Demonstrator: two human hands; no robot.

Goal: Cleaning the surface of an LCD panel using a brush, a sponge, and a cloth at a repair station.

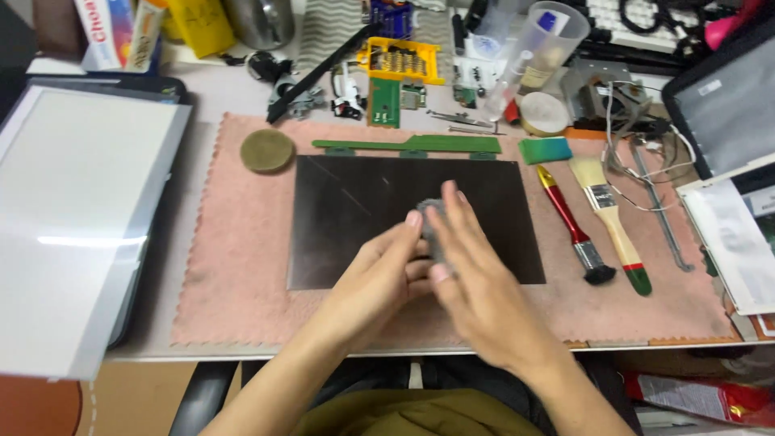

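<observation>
While you look down through the head camera, your left hand and right hand meet over the dark rectangular metal sheet, long axis left to right, on the pink fringed cloth mat. Both sets of fingers pinch a small grey wad of cloth between them, fingertips pointing away from you. A red-handled brush lies well to the right.

Bare pink mat lies open left of the dark panel; brushes crowd its right.
</observation>
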